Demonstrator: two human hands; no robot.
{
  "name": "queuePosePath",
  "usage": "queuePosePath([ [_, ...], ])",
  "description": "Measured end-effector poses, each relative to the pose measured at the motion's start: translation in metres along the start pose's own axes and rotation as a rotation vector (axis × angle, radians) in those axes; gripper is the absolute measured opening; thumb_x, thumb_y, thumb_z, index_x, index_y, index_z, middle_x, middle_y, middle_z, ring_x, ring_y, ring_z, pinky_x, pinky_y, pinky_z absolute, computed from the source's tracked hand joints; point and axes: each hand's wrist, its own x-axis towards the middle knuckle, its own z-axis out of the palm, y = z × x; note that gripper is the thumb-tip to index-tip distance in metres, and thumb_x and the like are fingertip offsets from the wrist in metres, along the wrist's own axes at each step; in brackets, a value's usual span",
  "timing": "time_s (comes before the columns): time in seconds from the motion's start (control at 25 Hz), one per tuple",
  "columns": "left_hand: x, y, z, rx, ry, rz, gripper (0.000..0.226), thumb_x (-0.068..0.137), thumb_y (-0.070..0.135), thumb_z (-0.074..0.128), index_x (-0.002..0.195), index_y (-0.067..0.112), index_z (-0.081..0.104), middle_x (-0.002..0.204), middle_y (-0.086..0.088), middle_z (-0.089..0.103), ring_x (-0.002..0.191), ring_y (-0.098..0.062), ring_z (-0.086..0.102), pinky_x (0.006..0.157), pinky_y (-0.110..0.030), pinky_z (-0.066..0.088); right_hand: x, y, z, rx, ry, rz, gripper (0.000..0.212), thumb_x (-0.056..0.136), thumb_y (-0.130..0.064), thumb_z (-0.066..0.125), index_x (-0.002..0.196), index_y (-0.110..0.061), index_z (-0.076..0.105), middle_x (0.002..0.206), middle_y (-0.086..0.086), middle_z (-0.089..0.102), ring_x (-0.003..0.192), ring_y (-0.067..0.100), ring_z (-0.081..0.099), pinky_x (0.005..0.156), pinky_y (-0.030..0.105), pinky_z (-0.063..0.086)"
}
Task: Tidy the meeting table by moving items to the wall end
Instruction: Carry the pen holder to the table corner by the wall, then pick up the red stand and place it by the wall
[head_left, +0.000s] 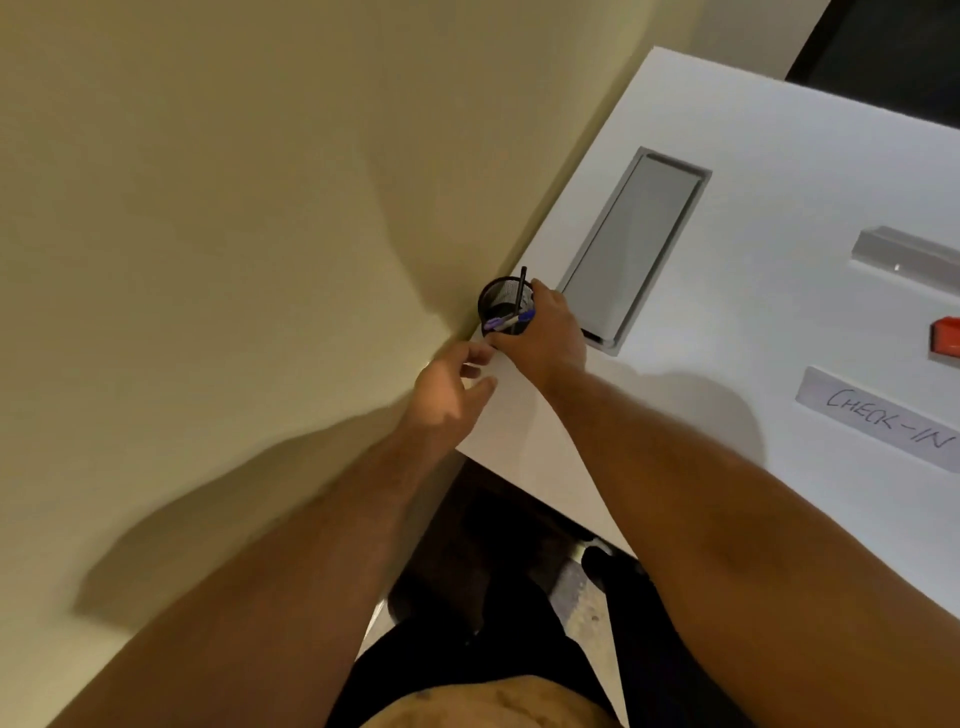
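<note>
A black mesh pen cup (500, 304) with a black pen and purple markers stands on the white meeting table (753, 208), right against the beige wall (208, 208). My right hand (545, 332) wraps around the cup's near side and grips it. My left hand (452, 389) hovers just below the cup at the table's corner, fingers apart and holding nothing. Further right on the table lie a "CHECK-IN" name sign (883, 421), a red eraser (945, 338) and a clear acrylic holder (909, 257).
A grey cable hatch (628, 244) is set flush into the table beside the cup. The table's near edge runs diagonally above a dark floor (493, 530). A dark chair back (883, 47) stands at the far side.
</note>
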Motion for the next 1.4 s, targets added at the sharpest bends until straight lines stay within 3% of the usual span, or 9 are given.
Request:
queuePosePath([
  [0.2, 0.007, 0.002, -0.006, 0.005, -0.006, -0.05, 0.027, 0.095, 0.018, 0.066, 0.122, 0.023, 0.066, 0.121, 0.007, 0.066, 0.108, -0.011, 0.062, 0.082, -0.028, 0.049, 0.012, -0.001, 0.013, -0.023, -0.055, -0.012, 0.103, 0.079, -0.046, 0.089, 0.162, -0.018, 0.036, 0.153, 0.005, 0.053, 0.137, 0.027, 0.056, 0.104, 0.042, 0.053],
  [0.44, 0.003, 0.006, -0.007, 0.022, -0.014, -0.049, 0.027, 0.096, 0.019, 0.067, 0.122, 0.024, 0.065, 0.118, 0.005, 0.066, 0.109, -0.012, 0.061, 0.083, -0.027, 0.048, 0.008, 0.003, 0.014, 0.015, -0.13, 0.004, 0.13, 0.069, -0.053, 0.094, 0.168, -0.02, 0.016, 0.163, 0.006, 0.042, 0.146, 0.028, 0.047, 0.109, 0.047, 0.05],
  [0.64, -0.015, 0.001, -0.004, 0.079, -0.02, -0.018, 0.031, 0.095, 0.021, 0.07, 0.126, 0.023, 0.065, 0.12, 0.009, 0.065, 0.105, -0.008, 0.061, 0.083, -0.023, 0.05, -0.022, 0.026, 0.007, 0.011, -0.073, 0.067, 0.115, 0.077, -0.048, 0.091, 0.166, -0.022, 0.024, 0.168, 0.005, 0.037, 0.151, 0.029, 0.043, 0.116, 0.048, 0.048],
  [0.76, -0.028, 0.006, -0.005, 0.111, -0.032, 0.048, 0.032, 0.094, 0.02, 0.072, 0.125, 0.02, 0.066, 0.118, 0.009, 0.065, 0.102, -0.009, 0.062, 0.09, -0.028, 0.054, -0.055, 0.034, -0.007, 0.03, -0.015, 0.107, 0.104, 0.08, -0.051, 0.087, 0.163, -0.025, 0.029, 0.164, 0.005, 0.044, 0.145, 0.028, 0.05, 0.111, 0.047, 0.052],
  [0.88, -0.043, 0.016, -0.002, 0.08, -0.038, 0.084, 0.033, 0.094, 0.019, 0.073, 0.126, 0.02, 0.065, 0.116, 0.009, 0.065, 0.103, -0.01, 0.062, 0.089, -0.028, 0.054, -0.094, 0.036, -0.027, 0.019, 0.064, 0.095, 0.094, 0.085, -0.055, 0.082, 0.16, -0.025, 0.034, 0.157, 0.004, 0.052, 0.138, 0.027, 0.058, 0.105, 0.044, 0.055],
  [1.0, -0.076, 0.027, 0.005, 0.019, -0.081, 0.125, 0.034, 0.096, 0.02, 0.071, 0.129, 0.022, 0.063, 0.121, 0.01, 0.064, 0.107, -0.009, 0.061, 0.085, -0.026, 0.053, -0.142, 0.037, -0.052, 0.013, 0.172, 0.075, 0.084, 0.088, -0.054, 0.079, 0.157, -0.024, 0.039, 0.153, 0.003, 0.056, 0.133, 0.024, 0.061, 0.103, 0.04, 0.057],
  [1.12, -0.114, 0.034, 0.014, -0.092, -0.094, 0.171, 0.031, 0.096, 0.02, 0.07, 0.127, 0.024, 0.064, 0.122, 0.01, 0.066, 0.11, -0.01, 0.062, 0.093, -0.03, 0.054, -0.193, 0.038, -0.077, -0.026, 0.225, 0.091, 0.074, 0.092, -0.051, 0.074, 0.154, -0.026, 0.042, 0.149, 0.002, 0.058, 0.129, 0.024, 0.063, 0.103, 0.039, 0.055],
  [1.28, -0.152, 0.046, 0.034, -0.214, -0.091, 0.167, 0.028, 0.096, 0.014, 0.07, 0.124, 0.019, 0.066, 0.123, 0.006, 0.067, 0.114, -0.016, 0.064, 0.101, -0.025, 0.046, -0.262, 0.042, -0.107, -0.038, 0.296, 0.132, 0.069, 0.096, -0.056, 0.067, 0.154, -0.025, 0.045, 0.148, 0.001, 0.059, 0.129, 0.021, 0.062, 0.104, 0.038, 0.052],
  [1.4, -0.19, 0.06, 0.062, -0.447, -0.176, 0.031, 0.025, 0.095, 0.014, 0.071, 0.119, 0.02, 0.068, 0.12, 0.007, 0.068, 0.118, -0.023, 0.065, 0.11, -0.04, 0.05, -0.311, 0.052, -0.133, -0.058, 0.349, 0.147, 0.069, 0.097, -0.057, 0.066, 0.153, -0.023, 0.045, 0.148, 0.001, 0.059, 0.127, 0.02, 0.064, 0.103, 0.038, 0.053],
])
